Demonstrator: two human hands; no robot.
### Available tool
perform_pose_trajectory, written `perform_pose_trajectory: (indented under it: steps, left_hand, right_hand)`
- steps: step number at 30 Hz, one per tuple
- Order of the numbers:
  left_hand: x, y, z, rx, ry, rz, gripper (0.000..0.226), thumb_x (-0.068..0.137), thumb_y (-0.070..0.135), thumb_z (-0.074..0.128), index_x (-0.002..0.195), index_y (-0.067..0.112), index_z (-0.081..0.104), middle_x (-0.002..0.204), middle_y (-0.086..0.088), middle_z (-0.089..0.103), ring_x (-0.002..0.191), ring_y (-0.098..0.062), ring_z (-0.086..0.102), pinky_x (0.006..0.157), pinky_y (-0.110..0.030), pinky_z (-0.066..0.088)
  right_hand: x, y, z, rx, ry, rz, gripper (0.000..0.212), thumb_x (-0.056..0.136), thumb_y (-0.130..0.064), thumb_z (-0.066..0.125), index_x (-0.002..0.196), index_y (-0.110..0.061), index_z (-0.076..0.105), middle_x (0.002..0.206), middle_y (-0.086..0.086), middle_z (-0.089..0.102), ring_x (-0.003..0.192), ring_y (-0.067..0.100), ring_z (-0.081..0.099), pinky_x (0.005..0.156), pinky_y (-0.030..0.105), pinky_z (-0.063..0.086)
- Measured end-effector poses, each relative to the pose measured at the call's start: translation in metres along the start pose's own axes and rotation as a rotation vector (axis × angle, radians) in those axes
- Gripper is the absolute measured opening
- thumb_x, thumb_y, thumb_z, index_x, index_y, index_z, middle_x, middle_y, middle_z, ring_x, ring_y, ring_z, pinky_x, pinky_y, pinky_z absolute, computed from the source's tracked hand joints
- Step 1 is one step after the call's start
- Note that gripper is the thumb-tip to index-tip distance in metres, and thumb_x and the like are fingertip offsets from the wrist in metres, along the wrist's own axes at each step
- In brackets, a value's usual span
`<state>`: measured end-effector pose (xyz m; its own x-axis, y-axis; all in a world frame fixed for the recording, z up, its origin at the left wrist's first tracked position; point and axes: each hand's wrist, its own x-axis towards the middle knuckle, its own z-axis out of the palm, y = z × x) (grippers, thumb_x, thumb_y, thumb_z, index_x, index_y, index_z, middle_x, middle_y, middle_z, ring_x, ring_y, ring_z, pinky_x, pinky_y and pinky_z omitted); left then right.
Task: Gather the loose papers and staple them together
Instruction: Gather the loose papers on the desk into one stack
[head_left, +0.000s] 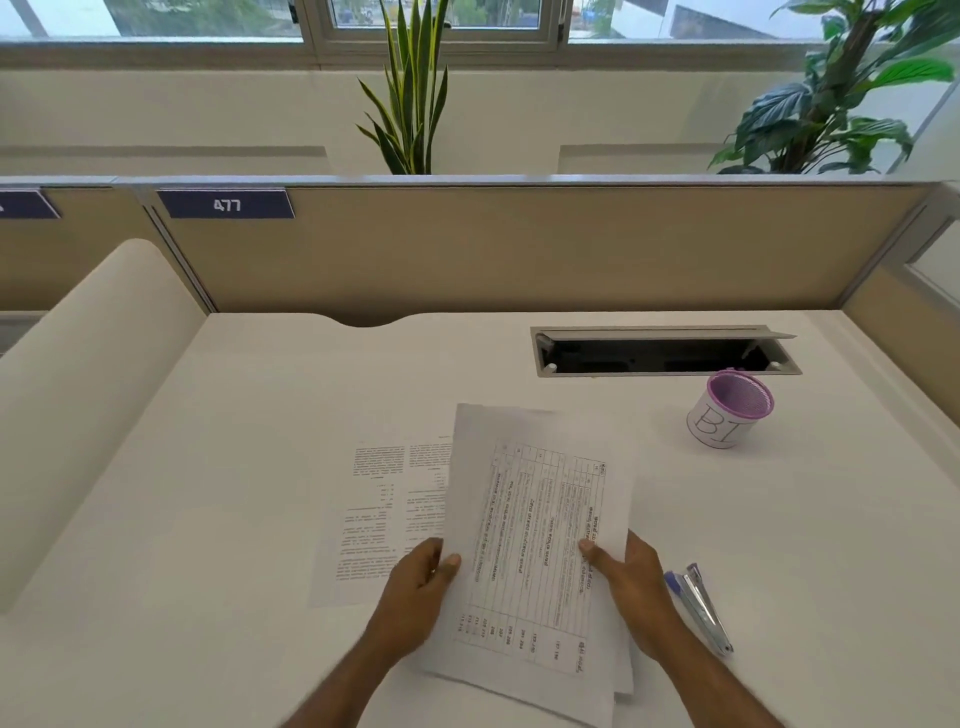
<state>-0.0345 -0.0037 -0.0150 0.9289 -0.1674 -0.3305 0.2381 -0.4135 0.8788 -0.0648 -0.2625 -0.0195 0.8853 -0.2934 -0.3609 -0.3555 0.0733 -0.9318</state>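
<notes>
A stack of printed papers (535, 540), its top sheet showing a table, is held between both hands over the white desk. My left hand (415, 592) grips its left edge, thumb on top. At the right edge my right hand (636, 582) pinches the stack the same way. Another printed sheet (379, 514) lies flat on the desk to the left, partly under the held stack. A blue and silver stapler (698, 608) lies on the desk just right of my right hand, apart from it.
A purple mesh pen cup (730, 410) wrapped in white paper stands at the back right. Behind it an open cable hatch (665, 353) is set into the desk (234, 467). A beige partition (519, 249) closes the far edge; plants stand beyond it.
</notes>
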Motion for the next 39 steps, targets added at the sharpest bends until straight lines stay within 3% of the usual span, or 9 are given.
perform_pose_trajectory:
  steps: [3, 6, 14, 18, 22, 27, 31, 35, 39]
  left_hand:
    - [0.018, -0.004, -0.019, 0.068, 0.386, -0.044, 0.009, 0.089, 0.028, 0.062, 0.096, 0.023, 0.066, 0.082, 0.002, 0.071, 0.078, -0.018, 0.069, 0.075, -0.039, 0.057]
    - [0.045, -0.008, -0.057, 0.182, 0.632, -0.179, 0.029, 0.086, 0.032, 0.064, 0.108, 0.013, 0.064, 0.100, -0.007, 0.070, 0.095, -0.030, 0.066, 0.086, -0.042, 0.051]
    - [0.086, -0.021, -0.096, 0.585, 0.582, -0.564, 0.104, 0.054, 0.074, 0.071, 0.120, -0.002, 0.048, 0.126, -0.021, 0.046, 0.119, -0.038, 0.045, 0.097, -0.051, 0.040]
    - [0.095, -0.024, -0.094, 0.609, 0.540, -0.563, 0.094, 0.056, 0.071, 0.073, 0.119, 0.004, 0.056, 0.127, -0.018, 0.043, 0.120, -0.037, 0.043, 0.098, -0.051, 0.040]
    - [0.095, -0.019, -0.093, 0.522, 0.512, -0.542, 0.090, 0.059, 0.060, 0.080, 0.125, 0.005, 0.053, 0.130, -0.018, 0.048, 0.123, -0.038, 0.046, 0.098, -0.051, 0.042]
    - [0.087, -0.018, -0.094, 0.227, 0.450, -0.359, 0.064, 0.071, 0.027, 0.081, 0.122, 0.010, 0.047, 0.105, -0.011, 0.065, 0.095, -0.028, 0.061, 0.082, -0.038, 0.047]
    - [0.077, -0.024, -0.091, 0.232, 0.223, -0.166, 0.017, 0.084, 0.018, 0.066, 0.099, 0.009, 0.064, 0.079, -0.005, 0.065, 0.076, -0.027, 0.065, 0.076, -0.044, 0.056]
    - [0.053, -0.022, -0.083, 0.050, 0.165, -0.092, 0.010, 0.092, 0.018, 0.059, 0.091, 0.017, 0.069, 0.088, -0.006, 0.076, 0.076, -0.025, 0.075, 0.074, -0.044, 0.061]
    - [0.036, -0.020, -0.073, -0.102, 0.159, -0.073, 0.011, 0.093, 0.015, 0.058, 0.097, 0.016, 0.068, 0.092, -0.005, 0.078, 0.080, -0.023, 0.075, 0.076, -0.043, 0.061]
  right_hand:
    - [0.002, 0.000, -0.005, -0.043, 0.041, -0.025, 0.023, 0.086, -0.014, 0.068, 0.109, -0.015, 0.066, 0.102, 0.000, 0.075, 0.093, 0.018, 0.072, 0.085, 0.039, 0.058]
    - [0.003, 0.003, -0.015, -0.068, 0.061, -0.027, 0.019, 0.083, -0.013, 0.072, 0.101, -0.015, 0.068, 0.101, 0.005, 0.076, 0.092, 0.021, 0.073, 0.087, 0.044, 0.056]
    - [0.004, 0.007, -0.032, 0.015, 0.077, 0.015, 0.025, 0.081, -0.010, 0.072, 0.105, -0.007, 0.068, 0.104, 0.009, 0.076, 0.096, 0.026, 0.072, 0.089, 0.046, 0.055]
    - [0.004, 0.004, -0.034, 0.124, 0.066, 0.030, 0.026, 0.079, -0.007, 0.071, 0.105, -0.005, 0.069, 0.103, 0.013, 0.075, 0.093, 0.029, 0.073, 0.070, 0.032, 0.057]
    - [0.006, 0.006, -0.034, 0.144, 0.051, 0.011, 0.064, 0.050, -0.034, 0.089, 0.104, -0.006, 0.070, 0.099, 0.010, 0.077, 0.090, 0.028, 0.074, 0.062, 0.027, 0.060]
    - [0.004, 0.006, -0.032, 0.199, 0.031, 0.040, 0.024, 0.079, -0.006, 0.071, 0.103, -0.005, 0.068, 0.107, 0.017, 0.074, 0.092, 0.028, 0.073, 0.064, 0.028, 0.058]
    - [0.001, 0.002, -0.030, 0.175, 0.013, 0.002, 0.062, 0.049, -0.031, 0.091, 0.102, -0.006, 0.070, 0.096, 0.009, 0.078, 0.081, 0.018, 0.075, 0.058, 0.020, 0.058]
    - [0.000, 0.000, -0.031, 0.231, -0.001, 0.030, 0.037, 0.077, -0.006, 0.072, 0.112, 0.000, 0.065, 0.102, 0.012, 0.076, 0.085, 0.021, 0.075, 0.060, 0.021, 0.058]
    - [-0.004, -0.004, -0.031, 0.228, -0.004, 0.006, 0.048, 0.063, -0.022, 0.083, 0.106, -0.005, 0.069, 0.100, 0.010, 0.077, 0.089, 0.025, 0.074, 0.062, 0.023, 0.059]
